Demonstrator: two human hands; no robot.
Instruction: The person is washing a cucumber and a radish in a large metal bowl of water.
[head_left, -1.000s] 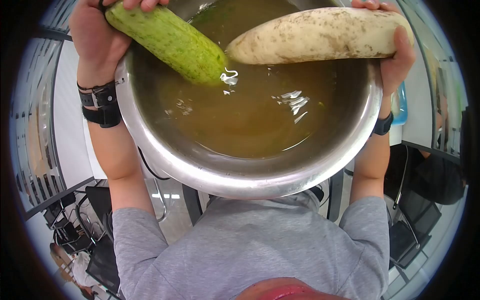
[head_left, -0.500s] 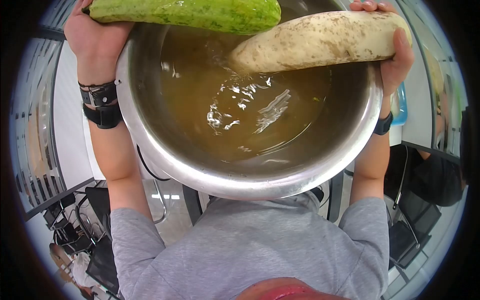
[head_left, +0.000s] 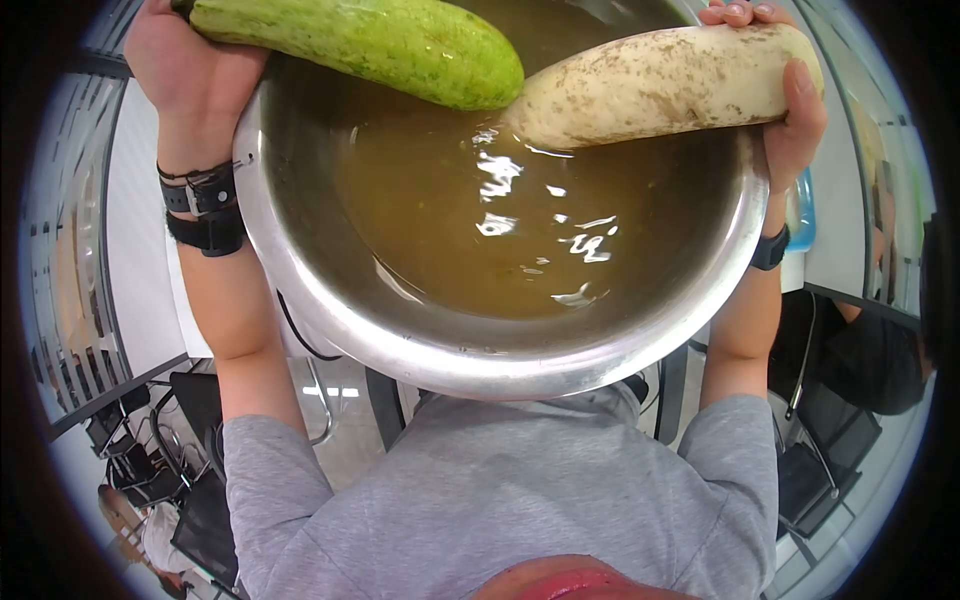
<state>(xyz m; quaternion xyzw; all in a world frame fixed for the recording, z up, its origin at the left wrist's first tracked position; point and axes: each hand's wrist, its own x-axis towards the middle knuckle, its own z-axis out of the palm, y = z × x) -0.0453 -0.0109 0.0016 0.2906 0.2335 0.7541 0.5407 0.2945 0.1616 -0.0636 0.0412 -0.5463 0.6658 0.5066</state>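
Above the steel basin (head_left: pixel 500 375) of murky water (head_left: pixel 440 230), swinging the green gourd (head_left: pixel 370 42) closer to the near rim at its free end than half a second ago, and drawing the white radish (head_left: pixel 670 85) slightly rightward. Gripping the gourd's stem end in the left hand (head_left: pixel 195 75), with fingertips out of frame, and clamping the radish's blunt end between the right hand's (head_left: pixel 797 132) thumb and fingers (head_left: pixel 738 14). Pointing the gourd rightward along an axis slanting toward the near rim, and the radish leftward along a nearly crosswise one, narrow end reaching the water.

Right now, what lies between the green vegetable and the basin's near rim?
Murky brown water, then the basin's inner wall, as the head view shows.
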